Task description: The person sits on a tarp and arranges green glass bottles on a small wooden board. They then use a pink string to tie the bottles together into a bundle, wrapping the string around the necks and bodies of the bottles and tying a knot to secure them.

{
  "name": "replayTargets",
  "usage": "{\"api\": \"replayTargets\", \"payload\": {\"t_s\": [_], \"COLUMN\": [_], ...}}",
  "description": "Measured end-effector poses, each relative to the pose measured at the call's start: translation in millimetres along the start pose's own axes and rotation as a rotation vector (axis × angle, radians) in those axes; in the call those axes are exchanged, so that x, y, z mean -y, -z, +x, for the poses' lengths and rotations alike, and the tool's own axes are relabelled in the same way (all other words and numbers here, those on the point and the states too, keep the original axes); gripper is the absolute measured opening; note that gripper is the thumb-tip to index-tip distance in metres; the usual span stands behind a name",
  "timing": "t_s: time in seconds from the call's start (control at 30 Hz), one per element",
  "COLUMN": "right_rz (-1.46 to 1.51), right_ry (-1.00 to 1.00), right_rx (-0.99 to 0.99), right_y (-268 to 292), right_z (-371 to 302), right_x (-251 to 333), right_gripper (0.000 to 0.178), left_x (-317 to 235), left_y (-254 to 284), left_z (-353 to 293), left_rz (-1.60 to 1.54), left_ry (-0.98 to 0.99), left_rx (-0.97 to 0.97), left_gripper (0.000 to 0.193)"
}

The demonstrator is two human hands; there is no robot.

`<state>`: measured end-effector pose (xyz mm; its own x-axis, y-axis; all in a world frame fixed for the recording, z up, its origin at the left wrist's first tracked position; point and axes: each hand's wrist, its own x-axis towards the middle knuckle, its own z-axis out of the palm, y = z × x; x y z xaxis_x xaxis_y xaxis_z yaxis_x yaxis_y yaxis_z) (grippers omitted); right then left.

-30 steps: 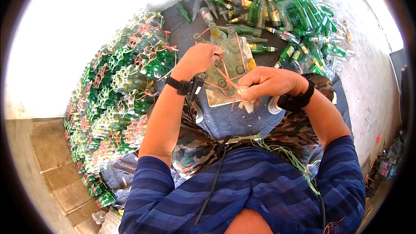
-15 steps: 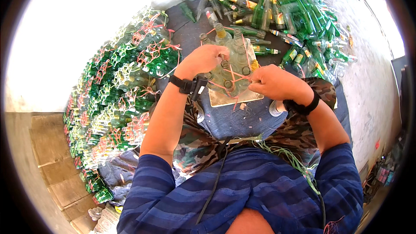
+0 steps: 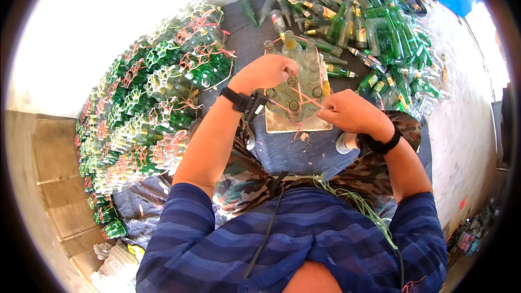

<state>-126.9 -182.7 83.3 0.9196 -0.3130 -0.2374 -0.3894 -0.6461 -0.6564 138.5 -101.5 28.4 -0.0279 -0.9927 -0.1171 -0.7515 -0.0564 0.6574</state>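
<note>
Left hand [image 3: 264,73] clenched on clear bottles [image 3: 296,84] standing upright on a board [image 3: 282,123] on the lap; right hand [image 3: 347,111] pinching red string [image 3: 304,100] crossing their necks; tied green bundles [image 3: 157,108] stacked left.

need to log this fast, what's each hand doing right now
Left hand: closed over the tops of the clear bottles.
Right hand: closed, pinching the orange string that crosses the bottle necks.
</note>
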Motion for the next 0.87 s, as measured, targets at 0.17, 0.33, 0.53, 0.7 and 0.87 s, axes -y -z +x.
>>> {"api": "replayTargets", "payload": {"t_s": [0.17, 0.33, 0.53, 0.7, 0.87], "right_rz": [0.015, 0.024, -0.045, -0.193, -0.278], "right_ry": [0.002, 0.025, -0.002, -0.013, -0.002], "right_rx": [-0.036, -0.119, -0.075, -0.093, -0.043], "right_y": [8, -3, -8, -12, -17], "right_z": [1, -1, 1, 0, 3], "right_x": [10, 7, 19, 20, 15], "right_gripper": [0.028, 0.025, 0.025, 0.02, 0.021], "left_x": [-7, -30, -36, -37, -39], "left_y": [-10, -37, -60, -71, -67], "left_z": [-12, -21, -40, -36, -35], "left_rz": [0.205, 0.053, 0.44, 0.587, 0.532], "left_ry": [-0.258, -0.274, -0.244, -0.263, -0.206], "left_rx": [-0.315, -0.145, -0.285, -0.356, -0.164], "left_gripper": [0.026, 0.026, 0.029, 0.016, 0.016]}}
